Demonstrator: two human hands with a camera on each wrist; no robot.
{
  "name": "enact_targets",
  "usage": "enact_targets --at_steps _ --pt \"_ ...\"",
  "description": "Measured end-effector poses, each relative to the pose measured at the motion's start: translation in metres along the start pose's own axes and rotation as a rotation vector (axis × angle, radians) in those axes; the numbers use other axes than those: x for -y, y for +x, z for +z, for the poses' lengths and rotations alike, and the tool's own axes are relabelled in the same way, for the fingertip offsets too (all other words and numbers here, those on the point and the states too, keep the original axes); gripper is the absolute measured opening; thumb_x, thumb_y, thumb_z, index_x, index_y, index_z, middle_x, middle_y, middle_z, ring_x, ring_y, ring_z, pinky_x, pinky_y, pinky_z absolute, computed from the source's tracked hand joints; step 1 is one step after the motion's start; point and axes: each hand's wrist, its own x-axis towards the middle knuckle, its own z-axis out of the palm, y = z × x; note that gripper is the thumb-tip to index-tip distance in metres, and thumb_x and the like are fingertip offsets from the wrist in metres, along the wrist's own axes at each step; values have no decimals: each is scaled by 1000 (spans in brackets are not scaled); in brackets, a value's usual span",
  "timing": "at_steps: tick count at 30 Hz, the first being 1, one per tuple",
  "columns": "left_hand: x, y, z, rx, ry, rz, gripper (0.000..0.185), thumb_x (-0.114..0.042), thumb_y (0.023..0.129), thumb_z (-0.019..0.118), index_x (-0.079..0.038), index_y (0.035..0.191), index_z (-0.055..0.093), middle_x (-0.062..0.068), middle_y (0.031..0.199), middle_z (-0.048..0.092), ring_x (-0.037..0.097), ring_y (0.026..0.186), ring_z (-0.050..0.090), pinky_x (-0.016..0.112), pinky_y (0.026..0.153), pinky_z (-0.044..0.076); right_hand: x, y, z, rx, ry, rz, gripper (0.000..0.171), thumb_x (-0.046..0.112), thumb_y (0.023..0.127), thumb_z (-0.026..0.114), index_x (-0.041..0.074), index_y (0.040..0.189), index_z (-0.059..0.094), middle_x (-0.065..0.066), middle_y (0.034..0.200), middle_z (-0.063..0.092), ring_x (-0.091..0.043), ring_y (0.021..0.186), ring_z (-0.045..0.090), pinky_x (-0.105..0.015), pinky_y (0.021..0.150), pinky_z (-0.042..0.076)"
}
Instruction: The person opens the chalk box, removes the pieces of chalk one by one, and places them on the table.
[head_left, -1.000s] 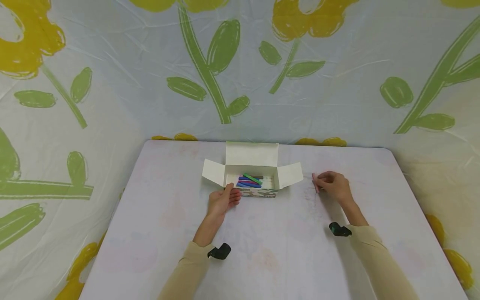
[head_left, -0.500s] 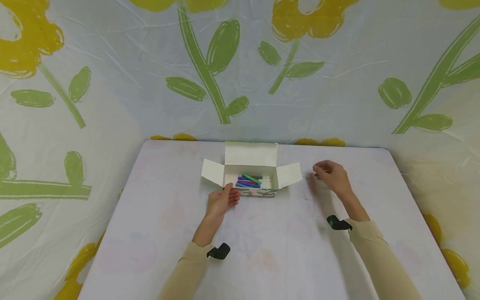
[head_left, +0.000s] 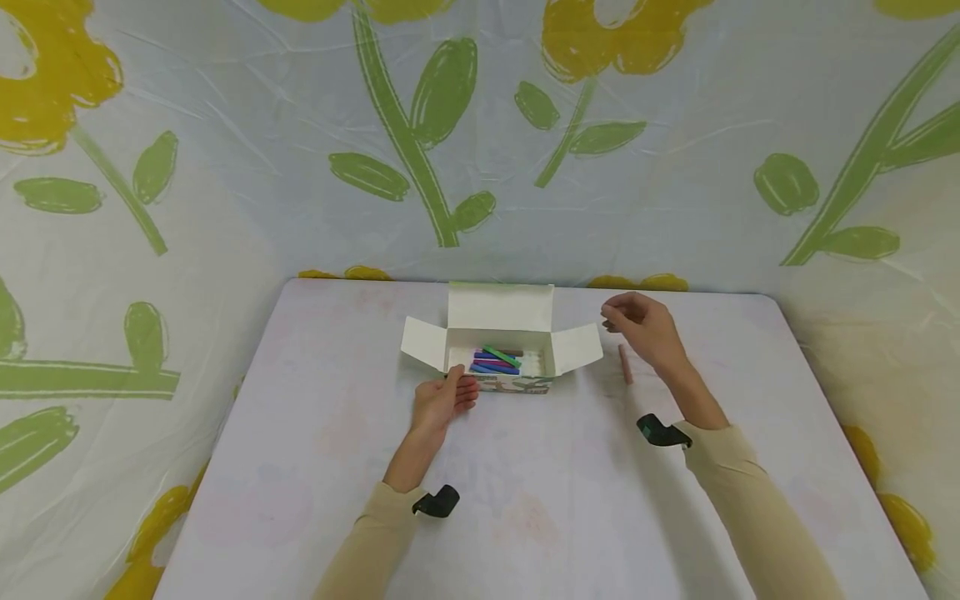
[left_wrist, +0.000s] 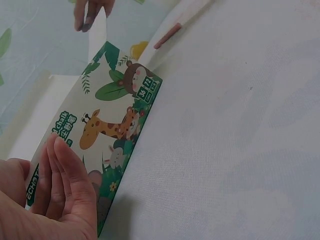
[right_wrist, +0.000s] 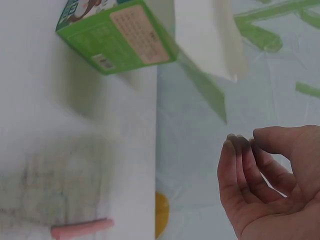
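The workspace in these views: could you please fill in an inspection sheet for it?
Surface: pale table with faint coloured smudges.
Job's things: open chalk box with coloured sticks inside; pink chalk stick lying on the table right of the box.
Clutter: nothing seen.
Grippers: left hand rests straight fingers against the box front; right hand hovers above the table, fingers loosely curled, holding nothing.
Cables: nothing seen.
Surroundings: flower-print sheet behind and beside the table.

Right hand (head_left: 641,327) raised (fingers curled).
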Motion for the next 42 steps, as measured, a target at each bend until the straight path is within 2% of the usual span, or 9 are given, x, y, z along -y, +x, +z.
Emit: enact_targets --at_steps 5,13,17,23,27,31,42 --pt "0 -1 -2 -5 -1 6 39 -26 103 63 11 101 72 10 85 75 11 72 71 23 69 60 17 5 16 24 5 -25 34 25 105 62 -3 124 64 -24 114 70 -26 94 70 -8 80 51" --pt "0 -2 -3 -3 -5 13 40 -27 103 63 12 102 71 10 85 75 12 72 70 22 68 60 27 13 45 81 5 -100 25 19 104 64 -2 117 67 -20 108 72 -32 93 71 -15 76 53" --pt "-1 -3 -2 -7 -5 17 39 -26 103 63 11 101 72 9 85 75 12 72 70 22 68 60 31 13 60 116 -23 -128 22 17 102 66 1 116 68 -16 106 72 -30 96 71 -22 79 55" --pt "-2 -4 0 -16 -9 11 37 -26 103 63 10 98 72 9 83 75 11 71 70 23 68 61 34 10 78 157 -4 -178 20 13 101 68 0 116 69 -15 105 72 -31 99 71 -42 87 59" --pt "-2 -5 1 -20 -6 10 37 -26 103 63 9 98 72 9 83 74 11 71 70 23 68 61 32 10 91 192 -16 -233 19 9 99 69 -2 114 69 -16 106 73 -31 99 71 -47 90 59" --pt "-1 -5 1 -16 -5 13 38 -27 104 63 10 99 72 9 84 75 11 71 70 23 69 61 29 12 104 240 -54 -278 19 5 97 70 -5 113 69 -16 103 73 -32 96 71 -48 89 60" --pt "3 -3 1 -6 -6 12 39 -27 103 63 11 99 72 9 83 74 11 69 70 23 67 61 28 11 126 385 -197 -297 20 1 95 70 -9 112 69 -19 103 73 -31 95 70 -46 87 59"
